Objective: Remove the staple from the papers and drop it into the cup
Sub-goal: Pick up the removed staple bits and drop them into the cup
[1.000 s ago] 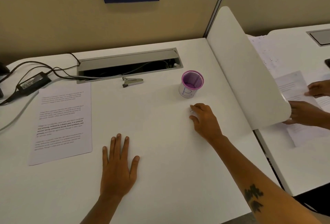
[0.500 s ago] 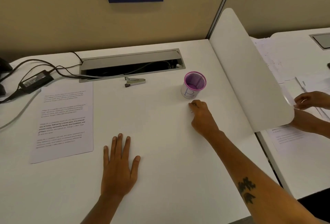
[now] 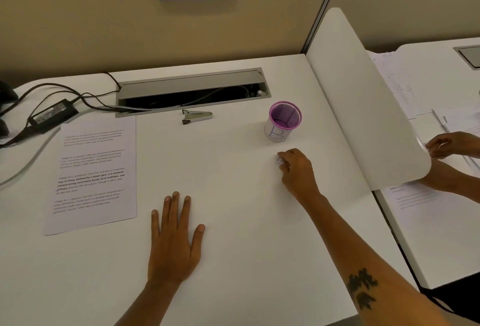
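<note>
We are pinching something small and white in our right hand near the cup, left hand lying open on the tabletop, and a loose grip risks dropping it short.

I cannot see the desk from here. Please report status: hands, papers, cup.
Left hand flat on desk, open. Right hand curled near cup, something small and white at its fingers. Papers lie at left, staple remover untouched. Nothing blocks cup.
</note>
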Available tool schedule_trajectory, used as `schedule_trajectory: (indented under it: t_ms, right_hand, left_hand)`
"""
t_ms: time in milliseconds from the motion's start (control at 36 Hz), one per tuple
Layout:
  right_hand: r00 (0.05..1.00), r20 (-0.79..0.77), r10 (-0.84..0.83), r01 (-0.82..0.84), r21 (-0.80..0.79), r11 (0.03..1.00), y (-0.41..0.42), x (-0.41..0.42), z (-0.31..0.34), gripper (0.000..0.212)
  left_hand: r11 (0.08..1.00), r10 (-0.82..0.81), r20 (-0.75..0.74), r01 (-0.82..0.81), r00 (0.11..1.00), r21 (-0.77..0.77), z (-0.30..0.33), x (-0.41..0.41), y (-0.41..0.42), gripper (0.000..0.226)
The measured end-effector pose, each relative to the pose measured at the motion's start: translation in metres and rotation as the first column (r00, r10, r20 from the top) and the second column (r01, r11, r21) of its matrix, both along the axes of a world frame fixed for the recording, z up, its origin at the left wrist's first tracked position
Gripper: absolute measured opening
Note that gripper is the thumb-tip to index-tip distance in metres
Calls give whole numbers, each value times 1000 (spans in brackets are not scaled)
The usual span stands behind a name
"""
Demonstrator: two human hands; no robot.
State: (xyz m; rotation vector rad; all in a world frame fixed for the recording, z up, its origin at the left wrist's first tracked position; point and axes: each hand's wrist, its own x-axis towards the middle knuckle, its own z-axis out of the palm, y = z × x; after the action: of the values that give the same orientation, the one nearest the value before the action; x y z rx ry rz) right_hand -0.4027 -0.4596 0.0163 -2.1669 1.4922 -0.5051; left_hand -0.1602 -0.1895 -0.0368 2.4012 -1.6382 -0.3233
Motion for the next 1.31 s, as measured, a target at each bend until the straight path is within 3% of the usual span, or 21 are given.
schedule_trajectory:
  t_ms: [111,389,528,722,861,1028,1111,1194,1250,1306]
  right_hand:
    - [1000,11,-10,10,-13,1000,-2,2,3,34]
    - [946,-217,240,-252,-29,967,-6,-3,-2,39]
    - [937,-239,255,-274,-51,960,-8,-4,1,24]
    - [907,-321,272,-292,-14,956,-9,2,5,33]
    - [892,-389,229,-267,-45,963,0,8,5,29]
    - [920,-351,176,-220,-91,971,7,14,3,31]
    - [978,-206,46,-58,-50,997,-3,15,2,34]
    - [976,29,-217,214,88,973,-16,11,7,22]
    - [867,190,-460,376,355,856,-25,6,9,16]
    - [686,298,-664,378,633,675,-34,0,12,14]
  left_hand:
    - [1000,1,-5,-1,1000,0,1,0,0,77]
    - [1000,3,-7,-3,1000,0,1,0,0,76]
    - [1000,6,-19,-6,1000,-6,2,0,0,76]
    - [1000,9,-17,-9,1000,-1,1,0,0,76]
    - [1000,9,-20,-9,1000,-6,1,0,0,75]
    - [1000,11,-16,-11,1000,-1,1,0,-1,75]
    - [1000,10,-17,-11,1000,0,1,0,0,75]
    - [1000,9,-16,-9,1000,-4,0,0,0,74]
    - [1000,10,-15,-10,1000,1,0,0,0,74]
    - [1000,12,-10,-12,1000,3,0,0,0,75]
